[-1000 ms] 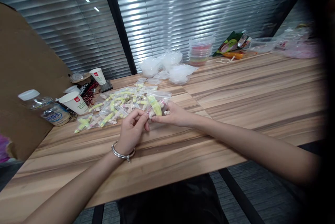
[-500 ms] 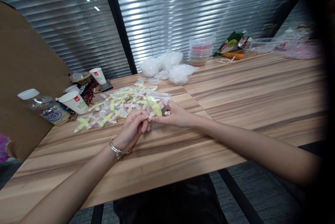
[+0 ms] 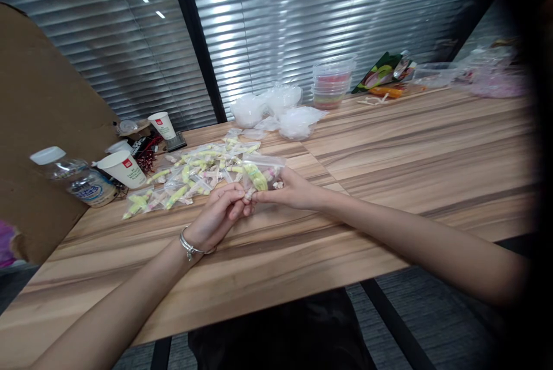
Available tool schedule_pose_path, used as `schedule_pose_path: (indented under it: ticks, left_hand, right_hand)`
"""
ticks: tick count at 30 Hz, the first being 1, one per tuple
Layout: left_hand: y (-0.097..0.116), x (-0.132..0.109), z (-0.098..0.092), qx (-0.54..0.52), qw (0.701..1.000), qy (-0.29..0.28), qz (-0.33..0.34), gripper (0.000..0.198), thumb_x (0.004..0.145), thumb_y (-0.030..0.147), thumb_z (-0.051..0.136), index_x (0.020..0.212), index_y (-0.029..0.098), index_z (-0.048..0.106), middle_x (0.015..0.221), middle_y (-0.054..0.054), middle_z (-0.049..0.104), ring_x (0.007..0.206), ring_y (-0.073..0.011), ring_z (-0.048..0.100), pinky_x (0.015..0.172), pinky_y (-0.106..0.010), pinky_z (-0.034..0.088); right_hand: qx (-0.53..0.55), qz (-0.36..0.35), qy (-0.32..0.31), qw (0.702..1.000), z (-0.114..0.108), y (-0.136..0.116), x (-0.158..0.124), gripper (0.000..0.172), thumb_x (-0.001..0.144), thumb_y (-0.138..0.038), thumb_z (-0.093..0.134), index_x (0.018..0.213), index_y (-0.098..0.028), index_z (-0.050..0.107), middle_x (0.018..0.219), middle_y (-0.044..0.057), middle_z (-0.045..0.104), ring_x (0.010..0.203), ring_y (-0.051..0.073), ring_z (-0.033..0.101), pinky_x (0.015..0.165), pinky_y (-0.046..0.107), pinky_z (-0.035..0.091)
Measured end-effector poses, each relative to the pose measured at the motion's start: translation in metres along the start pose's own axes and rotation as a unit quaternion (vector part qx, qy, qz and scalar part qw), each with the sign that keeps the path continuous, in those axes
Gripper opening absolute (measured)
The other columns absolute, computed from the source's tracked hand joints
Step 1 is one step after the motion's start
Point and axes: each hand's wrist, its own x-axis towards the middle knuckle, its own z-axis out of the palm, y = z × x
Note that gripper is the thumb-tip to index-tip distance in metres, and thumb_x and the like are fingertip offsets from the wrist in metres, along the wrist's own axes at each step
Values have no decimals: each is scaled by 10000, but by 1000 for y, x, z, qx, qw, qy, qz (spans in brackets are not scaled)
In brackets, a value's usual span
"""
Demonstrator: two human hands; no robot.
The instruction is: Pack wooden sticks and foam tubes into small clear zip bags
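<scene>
Between my hands, just above the table, is a small clear zip bag with a yellow-green piece and pinkish-white pieces inside. My left hand pinches its lower left corner between thumb and fingers. On the other side my right hand grips the bag's right edge, thumb in front and fingers mostly hidden behind it. A spread of similar filled bags lies on the table just beyond my left hand. What the yellow and pink pieces are is too small to tell.
Left of the filled bags stand paper cups, a plastic bottle and a cardboard box. Along the blinds are bundles of empty clear bags, stacked plastic tubs, a green packet and plastic wrapping.
The bag has tilted slightly, and its yellow-green piece sits at a different angle. Both hands have shifted only a little and keep hold of the bag.
</scene>
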Motion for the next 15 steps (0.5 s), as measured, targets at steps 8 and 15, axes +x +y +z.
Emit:
schedule_pose_path:
  ticks: [8, 15]
  left_hand:
    - [-2, -1, 5, 62, 997, 18, 52, 257, 854, 234, 478, 609, 174, 522, 516, 5, 488, 632, -144, 536, 730, -288, 442]
    - [-5, -3, 6, 278, 944, 99, 151, 133, 855, 280, 544, 777, 175, 569, 710, -13, 597, 712, -150, 569, 710, -275, 448]
  right_hand:
    - [54, -15, -42, 998, 2, 0, 2, 158, 833, -276, 576, 860, -139, 649, 825, 42, 671, 788, 152, 624, 804, 306, 496]
    - [15, -10, 22, 1000, 2, 7, 3, 185, 783, -277, 637, 897, -132, 637, 875, 23, 652, 796, 134, 582, 771, 267, 470]
